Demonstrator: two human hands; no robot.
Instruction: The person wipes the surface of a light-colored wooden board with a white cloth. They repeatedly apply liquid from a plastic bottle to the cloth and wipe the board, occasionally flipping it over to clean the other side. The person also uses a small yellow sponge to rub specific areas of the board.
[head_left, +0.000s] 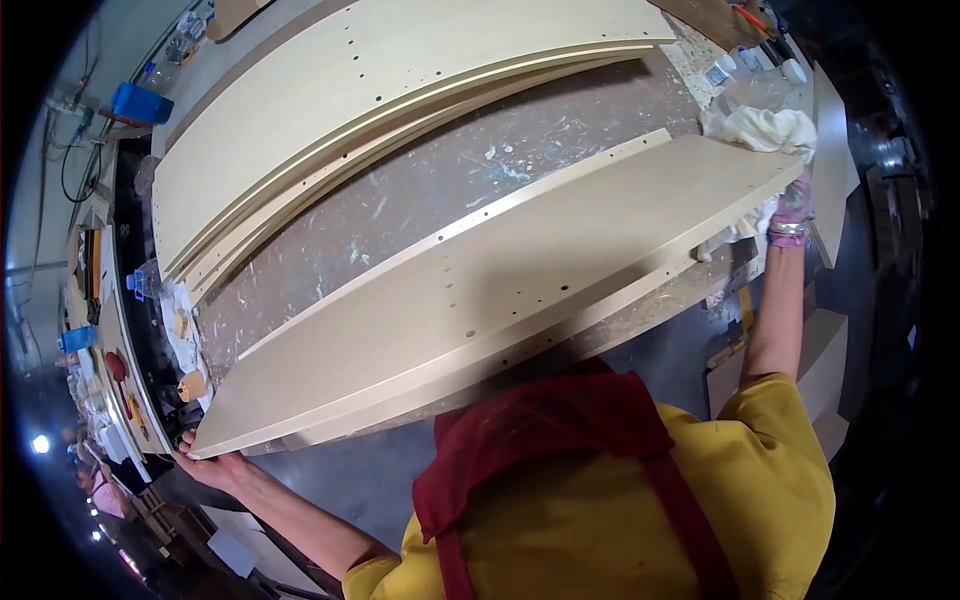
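Note:
A long pale wooden panel (560, 235) with drilled holes stretches across the near side of the workbench, slanting up to the right. My left hand (212, 468) is bare and grips its near left corner, fingers curled round the edge. At the opposite end my right hand (793, 208), in a pink glove, holds the right end; part of the fingers is hidden by the panel and cloth. Under the panel, the holed edge of another board (440, 238) shows along the far side. A white cloth (765, 128) lies against the right end.
Several similar panels (290, 130) are stacked at the back of the paint-stained bench (400, 195). Plastic bottles (720, 70) stand at the far right. Beyond the left edge are a blue container (140, 103) and a side table with tools (125, 390). Boards lean at the right.

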